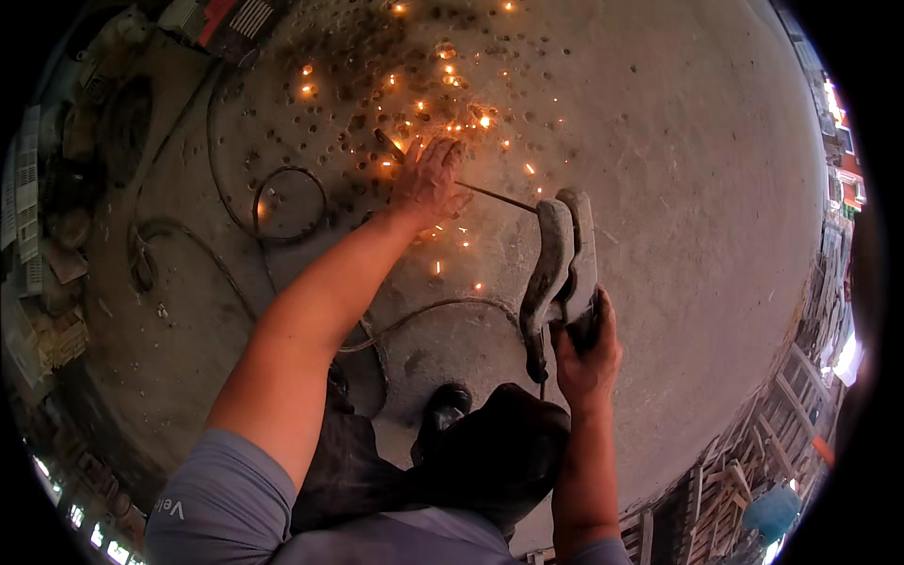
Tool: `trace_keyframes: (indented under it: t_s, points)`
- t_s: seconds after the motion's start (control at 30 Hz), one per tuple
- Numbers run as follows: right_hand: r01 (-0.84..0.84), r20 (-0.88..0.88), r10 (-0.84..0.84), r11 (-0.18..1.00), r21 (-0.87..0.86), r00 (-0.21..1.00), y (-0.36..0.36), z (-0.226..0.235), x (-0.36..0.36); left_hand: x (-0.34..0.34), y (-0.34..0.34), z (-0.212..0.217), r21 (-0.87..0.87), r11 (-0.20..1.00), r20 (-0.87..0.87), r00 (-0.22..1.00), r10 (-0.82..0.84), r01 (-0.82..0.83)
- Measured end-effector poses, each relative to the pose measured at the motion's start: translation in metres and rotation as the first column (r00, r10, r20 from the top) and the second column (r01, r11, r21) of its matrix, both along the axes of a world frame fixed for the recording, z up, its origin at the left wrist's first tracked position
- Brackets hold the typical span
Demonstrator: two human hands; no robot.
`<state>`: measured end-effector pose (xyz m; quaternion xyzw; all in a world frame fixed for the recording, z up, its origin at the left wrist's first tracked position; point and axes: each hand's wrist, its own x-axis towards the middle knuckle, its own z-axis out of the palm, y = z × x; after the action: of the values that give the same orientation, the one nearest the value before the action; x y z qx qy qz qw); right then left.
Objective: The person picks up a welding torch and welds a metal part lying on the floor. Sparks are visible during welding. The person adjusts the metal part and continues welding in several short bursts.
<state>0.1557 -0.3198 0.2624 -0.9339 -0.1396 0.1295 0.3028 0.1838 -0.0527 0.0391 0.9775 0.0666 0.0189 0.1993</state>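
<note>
My right hand (589, 353) is wrapped around the handle of a welding electrode holder (556, 254), a worn grey clamp with two thick curved jaws. From its jaws a thin welding rod (499, 196) points left toward my left hand (431, 179). That hand reaches forward over the floor with its fingers stretched out and the thumb apart, right beside a bright glow and scattered sparks (485, 121). A dark metal bar (388, 145) shows just left of its fingers. Whatever lies under the hand, along with the rod's tip, is hidden.
A welding cable (428, 309) runs from the holder and loops across the concrete floor (697, 188) to the left. My shoe (447, 403) and bent knee are close below the hands. Clutter lines the left edge; wooden frames (791, 405) stand at the right. A red machine (231, 24) sits far left.
</note>
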Motion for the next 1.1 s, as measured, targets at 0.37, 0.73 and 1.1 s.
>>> trace_keyframes:
  t_s: [0.37,0.73,1.1]
  points:
    - [0.267,-0.127,-0.255,0.96,0.083,0.958,-0.013,-0.004,0.004,-0.003,0.034,0.043,-0.083,0.996,0.136,0.99,0.044,-0.033]
    - [0.223,-0.101,-0.215,0.972,0.075,0.971,-0.009,-0.003,0.012,-0.015,0.041,0.026,-0.027,0.999,0.002,0.999,0.038,-0.037]
    - [0.116,-0.011,-0.116,0.992,0.058,0.993,0.0,0.005,0.008,-0.009,0.023,0.036,-0.062,0.997,-0.048,0.998,0.038,-0.041]
